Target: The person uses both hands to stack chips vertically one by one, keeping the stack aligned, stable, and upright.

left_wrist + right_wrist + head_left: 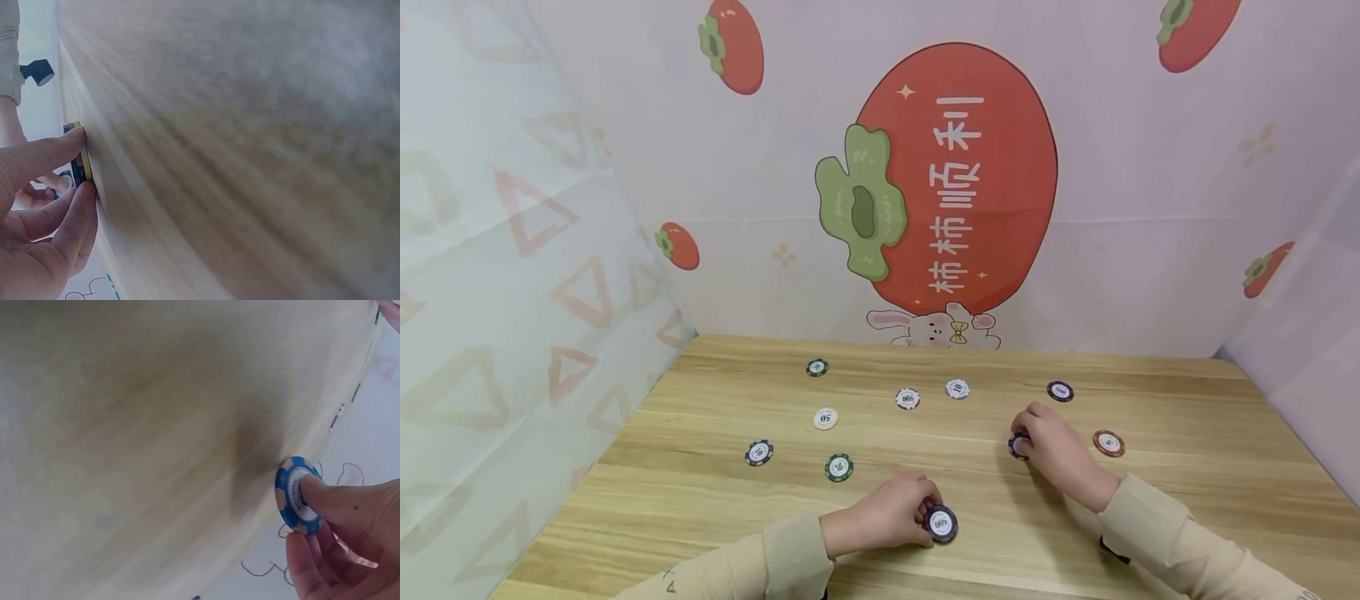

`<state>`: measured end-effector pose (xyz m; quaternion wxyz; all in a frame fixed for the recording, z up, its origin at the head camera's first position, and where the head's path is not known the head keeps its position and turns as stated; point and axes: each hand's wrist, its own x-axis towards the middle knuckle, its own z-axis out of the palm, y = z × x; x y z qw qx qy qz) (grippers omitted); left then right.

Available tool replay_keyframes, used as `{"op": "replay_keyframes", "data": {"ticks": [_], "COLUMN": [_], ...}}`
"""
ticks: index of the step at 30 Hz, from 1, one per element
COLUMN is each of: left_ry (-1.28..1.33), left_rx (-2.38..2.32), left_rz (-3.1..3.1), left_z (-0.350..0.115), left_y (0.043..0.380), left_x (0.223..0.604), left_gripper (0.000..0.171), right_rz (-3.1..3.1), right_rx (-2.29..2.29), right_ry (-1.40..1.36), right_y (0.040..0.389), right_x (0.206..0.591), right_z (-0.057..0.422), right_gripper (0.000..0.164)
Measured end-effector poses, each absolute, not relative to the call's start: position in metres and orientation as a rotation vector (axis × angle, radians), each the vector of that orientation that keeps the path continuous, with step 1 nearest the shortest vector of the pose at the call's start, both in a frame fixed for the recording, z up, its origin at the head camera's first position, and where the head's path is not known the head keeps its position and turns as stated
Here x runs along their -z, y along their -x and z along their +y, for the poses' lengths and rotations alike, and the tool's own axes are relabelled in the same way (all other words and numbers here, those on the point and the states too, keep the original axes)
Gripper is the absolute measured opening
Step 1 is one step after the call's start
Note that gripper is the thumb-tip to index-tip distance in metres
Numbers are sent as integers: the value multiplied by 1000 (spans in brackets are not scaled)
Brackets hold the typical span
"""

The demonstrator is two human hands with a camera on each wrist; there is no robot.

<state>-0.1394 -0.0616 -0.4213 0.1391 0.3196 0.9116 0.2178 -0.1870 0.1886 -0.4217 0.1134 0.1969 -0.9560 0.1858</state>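
Note:
In the head view my left hand (891, 512) grips a small stack of poker chips (942, 523) by its edge, near the front of the table. A dark chip marked 500 lies on top. Dark and yellow rims of the stack (79, 167) show between thumb and fingers in the left wrist view, close to the wood. Farther right, my right hand (1063, 454) pinches a blue-and-white poker chip (289, 499). Its thumb lies across the printed face and covers part of it, with fingers behind. The chip is tilted up on edge in the right wrist view.
Single chips lie spread over the wooden table (700, 517): a red one (1108, 443) and a dark one (1060, 391) near my right hand, a green one (839, 467), a blue one (759, 452) and several others left and back. A printed cloth wall (1120, 208) borders the rear.

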Motion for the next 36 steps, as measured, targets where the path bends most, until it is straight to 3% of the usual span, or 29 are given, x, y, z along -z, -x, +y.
{"op": "replay_keyframes", "data": {"ticks": [15, 36], "left_ry": [-912, -904], "left_rx": [-632, -639], "left_rz": [2629, 2611], "left_z": [-62, -62], "left_y": [140, 141], "left_x": [423, 422], "left_gripper": [36, 35], "right_rz": [-2821, -2869], "right_rx": [-649, -1245], "right_ry": [-616, -667], "right_y": [173, 155], "right_x": [409, 402], "right_z": [176, 153], "right_gripper": [15, 7]}}
